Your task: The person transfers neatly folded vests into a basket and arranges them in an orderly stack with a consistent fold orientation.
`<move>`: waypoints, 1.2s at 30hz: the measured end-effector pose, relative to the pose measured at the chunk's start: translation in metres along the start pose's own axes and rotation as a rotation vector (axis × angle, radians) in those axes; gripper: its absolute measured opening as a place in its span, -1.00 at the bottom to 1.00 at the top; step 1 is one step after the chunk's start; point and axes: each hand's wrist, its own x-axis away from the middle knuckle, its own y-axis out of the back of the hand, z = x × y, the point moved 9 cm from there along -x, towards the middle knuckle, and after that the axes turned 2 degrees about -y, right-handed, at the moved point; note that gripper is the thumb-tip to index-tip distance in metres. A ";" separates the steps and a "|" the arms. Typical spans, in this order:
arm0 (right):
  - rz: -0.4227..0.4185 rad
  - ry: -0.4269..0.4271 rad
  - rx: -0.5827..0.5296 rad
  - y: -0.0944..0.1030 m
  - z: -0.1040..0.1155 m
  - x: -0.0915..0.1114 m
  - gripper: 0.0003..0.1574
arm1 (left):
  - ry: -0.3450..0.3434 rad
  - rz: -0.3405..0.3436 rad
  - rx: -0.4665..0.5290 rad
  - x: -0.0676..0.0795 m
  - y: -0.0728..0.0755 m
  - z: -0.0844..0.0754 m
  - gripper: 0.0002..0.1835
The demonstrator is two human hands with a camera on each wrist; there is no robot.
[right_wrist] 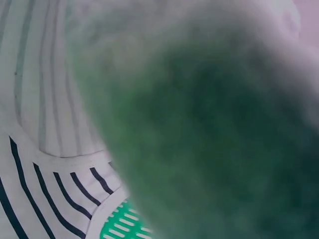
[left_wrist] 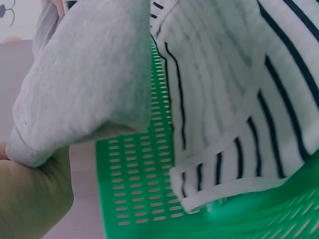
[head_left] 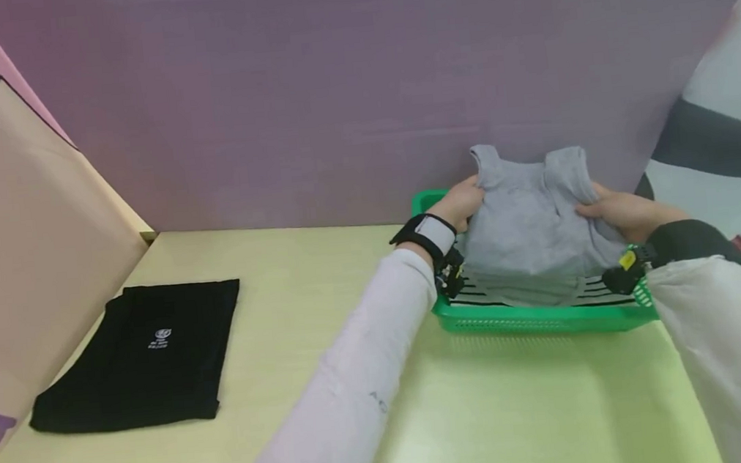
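Observation:
Both hands hold a light grey sleeveless top (head_left: 527,210) (left_wrist: 84,74) above a green plastic basket (head_left: 544,321) (left_wrist: 132,184). My left hand (head_left: 463,203) (left_wrist: 37,191) grips its left edge just below one strap. On the opposite edge, my right hand (head_left: 627,213) pinches the cloth with the thumb in front. The lower part of the top hangs in folds. Beneath it, a white garment with black stripes (left_wrist: 219,94) (right_wrist: 55,194) lies in the basket. A blurred mass close to the lens blocks most of the right wrist view, hiding the right hand there.
A folded black garment (head_left: 138,369) with a small white print lies flat at the left of the pale yellow table (head_left: 324,302). Behind stands a purple-grey panel (head_left: 267,108), with printed side panels at left and right. The basket sits against the back panel.

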 end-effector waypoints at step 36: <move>0.028 -0.075 0.098 -0.013 -0.031 -0.008 -0.15 | -0.037 -0.101 -0.122 -0.011 -0.002 0.036 -0.48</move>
